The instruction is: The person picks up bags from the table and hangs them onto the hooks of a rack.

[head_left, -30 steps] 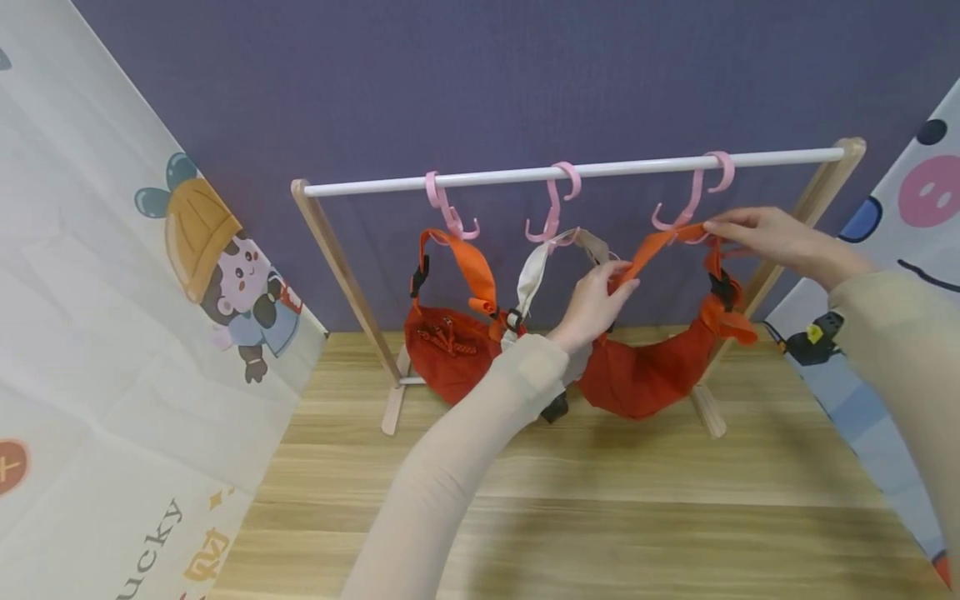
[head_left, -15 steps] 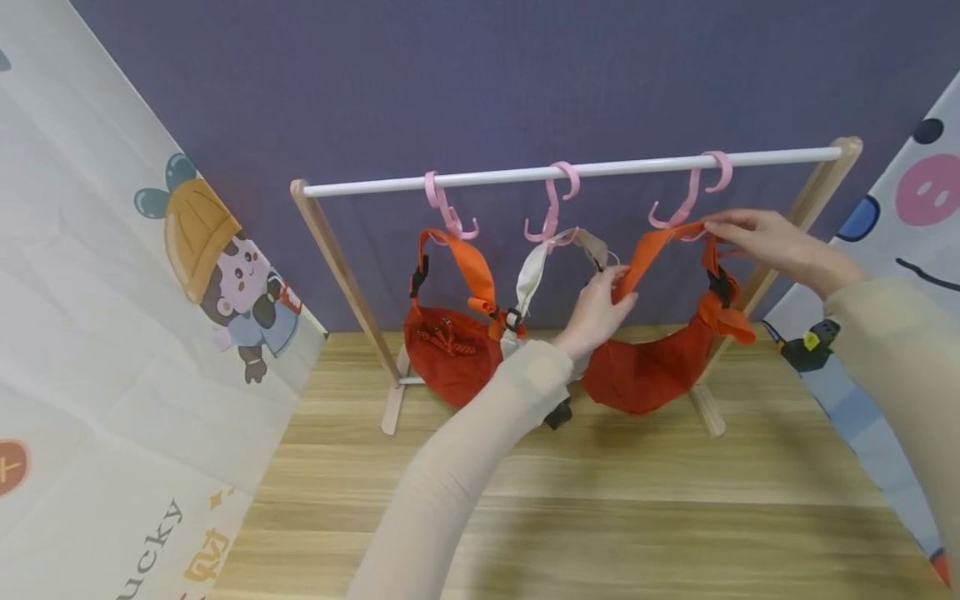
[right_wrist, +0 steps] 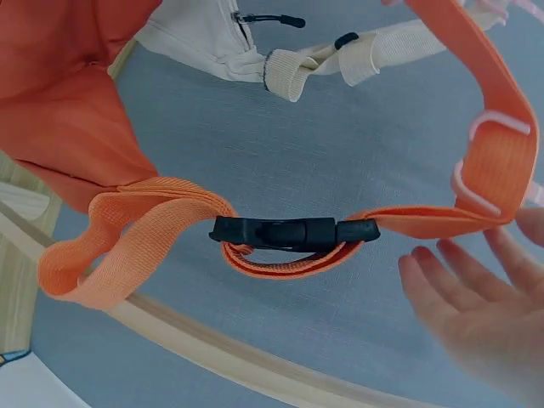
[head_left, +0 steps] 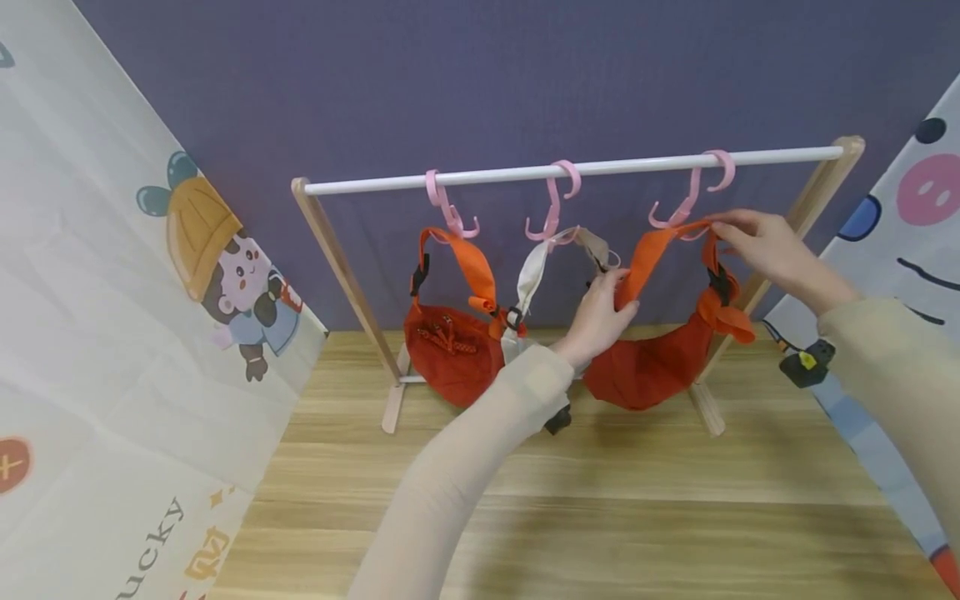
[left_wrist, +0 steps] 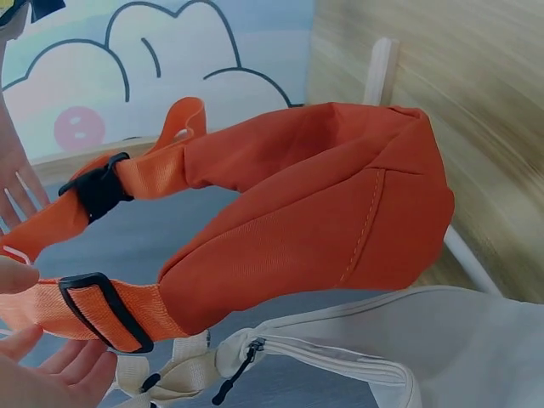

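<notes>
On the right of the rack, a red-orange waist bag (head_left: pixel 645 371) hangs by its orange strap (head_left: pixel 647 258) from a pink hook hanger (head_left: pixel 684 204). My left hand (head_left: pixel 600 319) pinches the strap's left side; the left wrist view has my thumb above it and fingers below, beside a black slider (left_wrist: pixel 106 313). At the strap's top, just right of the hook, my right hand (head_left: pixel 772 254) pinches the band between thumb and fingers. A black buckle (right_wrist: pixel 293 234) is fastened on the right side, with a loose webbing loop (right_wrist: pixel 127 246) below it.
A white bar (head_left: pixel 630 167) on a wooden frame carries the hangers. A cream bag's strap (head_left: pixel 534 271) hangs in the middle, its body mostly behind my left arm. Another red waist bag (head_left: pixel 450 358) hangs at left. Printed cloths flank the wooden floor (head_left: pixel 637 500).
My left hand has shifted slightly down along the strap's left side, and the strap hangs steeper there. The bag's bottom sits slightly higher. My right hand stays at the hook.
</notes>
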`<act>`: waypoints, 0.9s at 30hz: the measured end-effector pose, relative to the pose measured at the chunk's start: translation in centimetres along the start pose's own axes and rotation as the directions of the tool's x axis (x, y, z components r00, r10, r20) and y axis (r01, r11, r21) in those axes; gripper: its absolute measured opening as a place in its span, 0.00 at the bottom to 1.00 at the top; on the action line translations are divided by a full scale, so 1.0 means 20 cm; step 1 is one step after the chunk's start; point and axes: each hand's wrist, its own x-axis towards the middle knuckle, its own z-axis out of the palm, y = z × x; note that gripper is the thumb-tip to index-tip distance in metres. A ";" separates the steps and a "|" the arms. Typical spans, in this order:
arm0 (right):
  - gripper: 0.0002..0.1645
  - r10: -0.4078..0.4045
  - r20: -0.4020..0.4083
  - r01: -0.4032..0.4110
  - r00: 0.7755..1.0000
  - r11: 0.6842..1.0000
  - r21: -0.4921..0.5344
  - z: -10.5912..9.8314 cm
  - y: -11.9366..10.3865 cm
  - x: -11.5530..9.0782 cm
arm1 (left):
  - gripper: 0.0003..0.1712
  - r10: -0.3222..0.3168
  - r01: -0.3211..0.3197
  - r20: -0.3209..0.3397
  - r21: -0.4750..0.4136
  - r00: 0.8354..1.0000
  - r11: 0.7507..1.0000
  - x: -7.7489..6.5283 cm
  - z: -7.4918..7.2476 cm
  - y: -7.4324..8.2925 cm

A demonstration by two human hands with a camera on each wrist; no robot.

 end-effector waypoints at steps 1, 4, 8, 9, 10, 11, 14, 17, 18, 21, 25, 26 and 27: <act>0.34 -0.011 -0.016 0.011 1.000 1.000 -0.008 0.00 0.00 -0.01 | 0.27 -0.001 0.001 0.001 0.004 1.000 1.000 0.00 0.00 0.00; 0.34 -0.038 -0.060 0.035 0.997 0.998 -0.055 0.02 -0.01 -0.02 | 0.27 0.007 -0.007 0.009 0.011 1.000 1.000 -0.01 0.00 0.00; 0.33 -0.082 -0.118 0.070 0.990 0.992 -0.104 0.04 -0.02 -0.05 | 0.25 0.029 -0.029 0.020 0.021 0.999 0.999 -0.03 -0.01 0.00; 0.32 -0.094 -0.136 0.079 0.986 0.990 -0.114 0.05 -0.02 -0.06 | 0.24 0.038 -0.038 0.023 0.021 0.999 0.999 -0.04 -0.02 0.00; 0.32 -0.105 -0.153 0.086 0.983 0.989 -0.124 0.06 -0.02 -0.07 | 0.24 0.047 -0.047 0.025 0.023 0.999 0.999 -0.05 -0.02 0.00; 0.31 -0.115 -0.170 0.094 0.979 0.987 -0.132 0.07 -0.03 -0.09 | 0.23 0.058 -0.059 0.024 0.028 0.998 0.998 -0.06 -0.03 0.00; 0.29 -0.147 -0.226 0.113 0.963 0.982 -0.154 0.09 -0.03 -0.12 | 0.21 0.090 -0.090 0.020 0.018 0.996 0.996 -0.09 -0.05 0.01; 0.27 -0.171 -0.258 0.132 0.951 0.978 -0.163 0.12 -0.04 -0.15 | 0.20 0.116 -0.116 0.011 0.010 0.993 0.993 -0.13 -0.07 0.00; 0.26 -0.180 -0.266 0.139 0.947 0.976 -0.165 0.13 -0.05 -0.16 | 0.20 0.122 -0.122 0.009 0.005 0.992 0.993 -0.14 -0.07 0.00; 0.25 -0.200 -0.273 0.160 0.941 0.974 -0.162 0.16 -0.06 -0.20 | 0.19 0.137 -0.137 0.003 0.000 0.991 0.991 -0.18 -0.10 0.00; 0.23 -0.226 -0.265 0.185 0.937 0.968 -0.170 0.20 -0.07 -0.25 | 0.19 0.141 -0.141 0.005 -0.031 0.990 0.990 -0.25 -0.14 0.01; 0.22 -0.236 -0.265 0.193 0.935 0.965 -0.178 0.21 -0.07 -0.26 | 0.19 0.146 -0.145 0.005 -0.042 0.989 0.989 -0.27 -0.15 0.01; 0.22 -0.242 -0.260 0.197 0.935 0.963 -0.184 0.22 -0.07 -0.27 | 0.18 0.151 -0.151 0.003 -0.051 0.988 0.987 -0.28 -0.16 0.01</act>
